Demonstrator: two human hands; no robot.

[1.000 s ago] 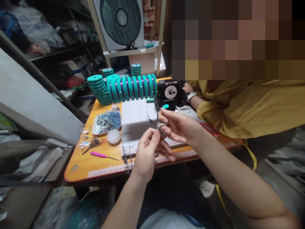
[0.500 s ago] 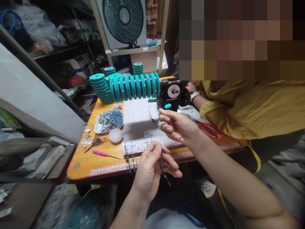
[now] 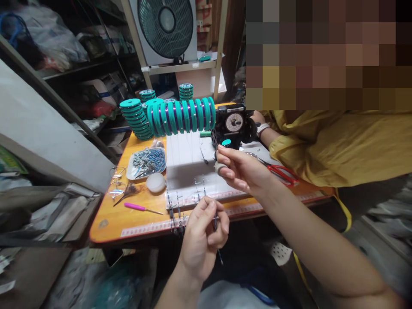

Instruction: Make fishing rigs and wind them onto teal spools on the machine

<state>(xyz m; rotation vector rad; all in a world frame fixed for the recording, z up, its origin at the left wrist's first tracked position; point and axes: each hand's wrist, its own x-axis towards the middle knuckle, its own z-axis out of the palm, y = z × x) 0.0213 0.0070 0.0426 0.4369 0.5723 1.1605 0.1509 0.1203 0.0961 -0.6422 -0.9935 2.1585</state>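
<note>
Pinching a thin dark rig piece (image 3: 216, 222) in a clenched grip, the left hand (image 3: 202, 236) hung off the near tabletop (image 3: 138, 225) edge. The right hand (image 3: 240, 169), above the white board (image 3: 186, 169), closed thumb to forefinger on something too fine to tell. This looked like drawing out fine line; the next move calls for even tension.

Teal spools (image 3: 182, 116) banded purple, 12 o'clock. Orange table (image 3: 141, 223). White board (image 3: 186, 169) centre. Red-handled scissors (image 3: 283, 174), 3 o'clock. Pink tool (image 3: 133, 207), 8 o'clock. Yellow garment (image 3: 337, 146), 2 o'clock. Dark pin (image 3: 215, 222) in left hand (image 3: 201, 240).
</note>
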